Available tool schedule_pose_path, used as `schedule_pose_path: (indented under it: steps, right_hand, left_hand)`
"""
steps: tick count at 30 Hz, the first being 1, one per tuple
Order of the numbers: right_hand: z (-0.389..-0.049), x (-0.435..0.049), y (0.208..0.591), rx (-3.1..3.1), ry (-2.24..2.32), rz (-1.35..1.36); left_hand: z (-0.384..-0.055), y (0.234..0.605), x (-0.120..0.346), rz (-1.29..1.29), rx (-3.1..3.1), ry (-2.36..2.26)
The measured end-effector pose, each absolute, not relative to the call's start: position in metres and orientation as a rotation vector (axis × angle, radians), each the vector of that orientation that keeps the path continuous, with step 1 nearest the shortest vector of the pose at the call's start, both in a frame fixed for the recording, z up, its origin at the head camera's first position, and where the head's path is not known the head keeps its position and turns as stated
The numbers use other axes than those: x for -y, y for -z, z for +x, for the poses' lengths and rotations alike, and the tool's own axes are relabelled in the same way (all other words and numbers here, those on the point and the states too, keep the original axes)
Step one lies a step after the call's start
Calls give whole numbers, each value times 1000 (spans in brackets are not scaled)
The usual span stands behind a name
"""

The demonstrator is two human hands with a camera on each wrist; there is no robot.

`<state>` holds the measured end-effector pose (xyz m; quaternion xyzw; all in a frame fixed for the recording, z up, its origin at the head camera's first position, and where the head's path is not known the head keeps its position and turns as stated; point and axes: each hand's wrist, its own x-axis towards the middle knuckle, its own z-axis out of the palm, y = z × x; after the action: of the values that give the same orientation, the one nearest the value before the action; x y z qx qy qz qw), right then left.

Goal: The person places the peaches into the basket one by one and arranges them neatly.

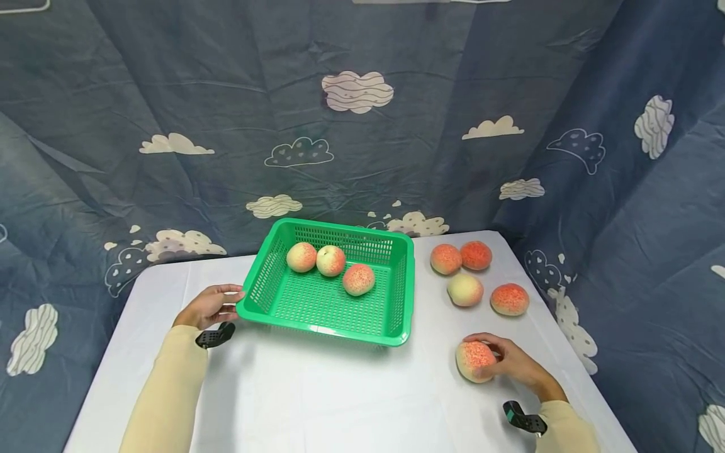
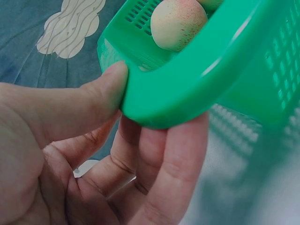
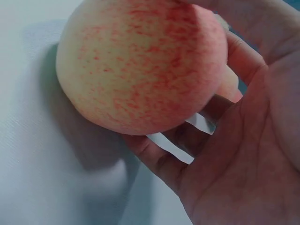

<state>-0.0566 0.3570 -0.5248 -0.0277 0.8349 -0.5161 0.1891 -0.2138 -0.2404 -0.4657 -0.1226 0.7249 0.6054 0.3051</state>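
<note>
My left hand (image 1: 211,306) pinches the left front corner of a green plastic basket (image 1: 334,326), thumb on the rim's upper side and fingers beneath it, as the left wrist view shows. Three peaches lie in the basket: two side by side toward the back left, and one speckled peach (image 1: 359,279) nearer the middle. At the right, my right hand (image 1: 518,363) grips a yellow and red peach (image 3: 140,70), fingers curled around its side. Whether that peach touches the table I cannot tell.
Beyond my right hand lie two reddish peaches at the back, a pale yellow peach (image 1: 466,290) and a red-orange peach (image 1: 510,299). A white cloth covers the table (image 1: 340,402). Behind it hangs a dark blue curtain (image 1: 226,88) with cloud prints.
</note>
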Motion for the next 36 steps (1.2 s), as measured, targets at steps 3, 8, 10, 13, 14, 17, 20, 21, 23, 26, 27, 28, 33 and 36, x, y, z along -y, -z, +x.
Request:
schedule_pose_path:
  steps: [3,8,10,13,14,17,20,21,23,26,27,28,33,36]
  right_hand:
    - [-56,-354,527,-2364,1439,-87]
    - [-57,-352,529,-2413,1415,-113]
    - [-57,-350,530,-2438,1410,-118]
    - [-58,-348,531,-2469,1403,-118]
    - [-59,-347,531,-2477,1407,-110]
    - [-60,-345,529,-2494,1440,-74]
    - [-62,-341,525,-2508,1503,-42]
    - [-63,-340,524,-2511,1526,-38]
    - [-64,-338,521,-2518,1575,-44]
    - [-67,-334,515,-2541,1638,-93]
    - [-68,-332,512,-2544,1660,-108]
    - [-70,-331,509,-2547,1679,-123]
    - [-81,-322,495,-2550,1762,-177]
    - [-89,-316,487,-2543,1844,-236]
  left_hand:
    - [-214,465,241,-329,-1924,-1600]
    - [-213,465,243,-326,-1930,-1597]
    - [-213,465,243,-323,-1929,-1597]
    - [-213,466,243,-335,-1927,-1600]
    - [-213,466,243,-337,-1927,-1602]
    - [-213,467,242,-338,-1922,-1607]
    - [-214,466,241,-337,-1921,-1607]
    - [-214,466,241,-335,-1922,-1605]
    - [-215,466,240,-336,-1923,-1605]
    - [-215,466,241,-337,-1926,-1601]
    - [-216,467,241,-341,-1927,-1604]
    - [-216,467,241,-341,-1928,-1605]
    - [-215,466,241,-344,-1931,-1611]
    - [-214,466,240,-342,-1921,-1615]
